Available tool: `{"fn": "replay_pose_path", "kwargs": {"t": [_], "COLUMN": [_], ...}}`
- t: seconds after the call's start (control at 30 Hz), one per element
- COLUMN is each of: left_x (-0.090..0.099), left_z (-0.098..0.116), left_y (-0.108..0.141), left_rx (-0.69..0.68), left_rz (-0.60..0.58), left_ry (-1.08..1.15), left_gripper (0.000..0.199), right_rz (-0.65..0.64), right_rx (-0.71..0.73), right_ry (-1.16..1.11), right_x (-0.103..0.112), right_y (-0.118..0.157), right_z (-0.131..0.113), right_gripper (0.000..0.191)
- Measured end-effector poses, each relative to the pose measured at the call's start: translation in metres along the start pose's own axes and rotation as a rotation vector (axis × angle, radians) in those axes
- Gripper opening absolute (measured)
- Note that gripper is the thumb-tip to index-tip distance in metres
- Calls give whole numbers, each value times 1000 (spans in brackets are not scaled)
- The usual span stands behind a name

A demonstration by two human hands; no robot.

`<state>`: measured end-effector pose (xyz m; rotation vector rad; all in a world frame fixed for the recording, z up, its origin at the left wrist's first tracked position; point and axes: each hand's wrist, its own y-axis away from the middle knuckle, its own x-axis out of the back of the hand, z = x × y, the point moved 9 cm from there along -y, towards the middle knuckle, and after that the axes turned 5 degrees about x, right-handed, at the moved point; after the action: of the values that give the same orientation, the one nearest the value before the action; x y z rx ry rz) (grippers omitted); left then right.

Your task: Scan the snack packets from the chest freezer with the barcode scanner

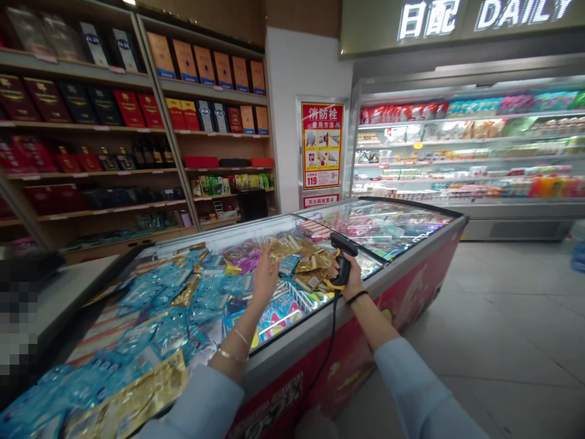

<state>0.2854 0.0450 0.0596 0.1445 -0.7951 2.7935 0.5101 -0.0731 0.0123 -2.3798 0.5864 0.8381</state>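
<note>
A black and yellow barcode scanner with a trailing cable is gripped in my right hand, above the near edge of the chest freezer. My left hand reaches out over the freezer, its fingers extended and somewhat apart, with no item visible in them. Just beyond those fingers lie gold packets, and purple packets are to their left. Many blue packets are heaped on the left side. Below my left hand, a wire basket shows inside the freezer.
Shelves of boxed goods line the back left wall. A red and yellow fire hydrant sign hangs on the back wall. Behind on the right is a lit open refrigerator. Tiled floor lies right of the freezer.
</note>
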Motion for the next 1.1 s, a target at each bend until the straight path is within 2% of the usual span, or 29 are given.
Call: {"fn": "replay_pose_path", "kwargs": {"t": [0.07, 0.13, 0.27, 0.4, 0.5, 0.6, 0.87, 1.1], "left_x": [-26, -40, -42, -44, -50, -55, -61, -49], "left_z": [-10, -27, -50, -48, -49, -48, -37, -25], "left_y": [5, 11, 19, 21, 24, 27, 30, 24], "left_rx": [-32, 4, 99, 111, 138, 106, 7, -10], "left_rz": [-136, -224, -299, -370, -474, -551, -559, -356], "left_ry": [-219, -432, -623, -689, -768, -843, -866, -776], "left_gripper": [43, 52, 73, 89, 102, 107, 117, 106], "right_rz": [7, -7, -34, -22, -35, -52, -85, -85], "right_rx": [25, 20, -57, -74, -72, -76, -60, -1], "right_ry": [-16, -13, 30, 28, 30, 37, 26, 87], "right_x": [4, 3, -1, 0, 1, 2, -2, -10], "right_y": [0, 1, 3, 2, 1, 1, 6, 14], "right_z": [-1, 0, 10, 11, 11, 12, 8, -4], "right_gripper": [25, 25, 24, 23, 25, 24, 22, 26]}}
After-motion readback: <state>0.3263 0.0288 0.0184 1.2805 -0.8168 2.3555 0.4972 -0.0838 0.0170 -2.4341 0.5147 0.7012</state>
